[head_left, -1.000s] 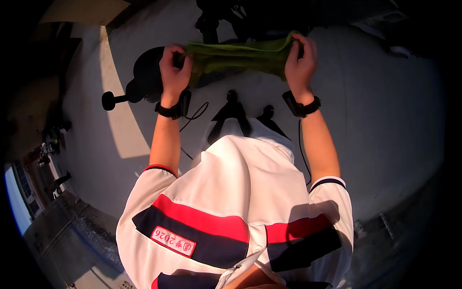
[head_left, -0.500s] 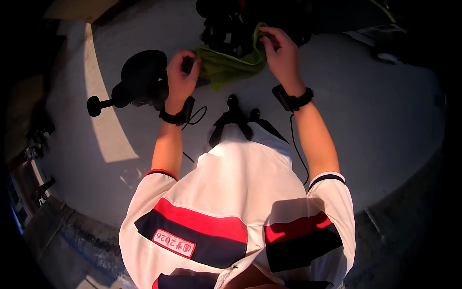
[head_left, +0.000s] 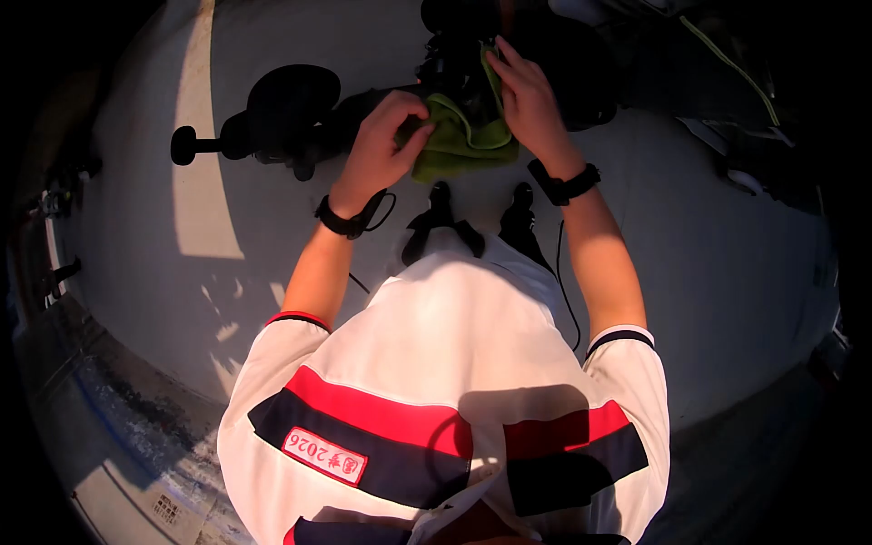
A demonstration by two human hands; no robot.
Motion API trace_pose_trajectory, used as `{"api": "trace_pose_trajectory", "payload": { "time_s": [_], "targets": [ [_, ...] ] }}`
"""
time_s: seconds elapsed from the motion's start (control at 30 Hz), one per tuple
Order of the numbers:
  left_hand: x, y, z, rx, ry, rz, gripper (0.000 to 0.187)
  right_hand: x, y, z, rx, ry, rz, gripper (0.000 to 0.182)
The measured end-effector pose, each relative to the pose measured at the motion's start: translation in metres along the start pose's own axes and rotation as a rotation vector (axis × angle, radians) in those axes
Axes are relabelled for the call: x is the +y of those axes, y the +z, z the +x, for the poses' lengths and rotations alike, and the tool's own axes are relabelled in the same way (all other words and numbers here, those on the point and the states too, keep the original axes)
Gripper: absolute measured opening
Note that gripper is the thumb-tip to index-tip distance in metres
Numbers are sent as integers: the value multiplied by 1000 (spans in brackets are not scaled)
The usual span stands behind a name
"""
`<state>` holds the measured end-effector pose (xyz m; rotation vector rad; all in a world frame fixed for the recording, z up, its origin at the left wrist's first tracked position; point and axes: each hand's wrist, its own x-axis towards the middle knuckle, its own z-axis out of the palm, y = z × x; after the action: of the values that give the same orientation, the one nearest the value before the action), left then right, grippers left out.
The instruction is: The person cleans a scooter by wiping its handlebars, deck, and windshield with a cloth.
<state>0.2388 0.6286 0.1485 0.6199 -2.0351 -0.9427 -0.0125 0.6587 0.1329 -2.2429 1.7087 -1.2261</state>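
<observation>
A green cloth (head_left: pixel 463 156) hangs in folds between my two hands, in front of a dark machine whose details are lost in shadow. My left hand (head_left: pixel 380 143) is curled at the cloth's left edge, thumb and fingers closed around it. At the upper right corner of the cloth, my right hand (head_left: pixel 534 102) pinches it, with the fingers pointing up and away from me. The cloth's lower edge droops above the floor, just beyond my shoes (head_left: pixel 440 195).
The black machine (head_left: pixel 295 100) stretches from left to right past my hands, with a rounded part sticking out at left. A dark item with a yellow-green stripe (head_left: pixel 727 68) lies at upper right. Cables hang from the black wrist straps (head_left: pixel 563 184). Grey floor (head_left: pixel 708 272) surrounds me.
Both hands have come closer together, the left moving right, and the cloth now sags more between them. My view has shifted, and my feet stand wider apart.
</observation>
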Motion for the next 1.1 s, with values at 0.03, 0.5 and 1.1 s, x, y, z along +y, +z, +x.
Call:
{"api": "trace_pose_trajectory", "payload": {
  "time_s": [0.03,0.5,1.1],
  "targets": [
    [10,-12,2,4,-21,13,23,-7,-2,13,-4,-10,-6,43],
    [109,75,-11,352,-365,322,17,44,-34,-15,-181,-147,511,41],
    [109,165,8,520,-356,390,15,129,-70,-65,-1,173,506,16]
  ]
}}
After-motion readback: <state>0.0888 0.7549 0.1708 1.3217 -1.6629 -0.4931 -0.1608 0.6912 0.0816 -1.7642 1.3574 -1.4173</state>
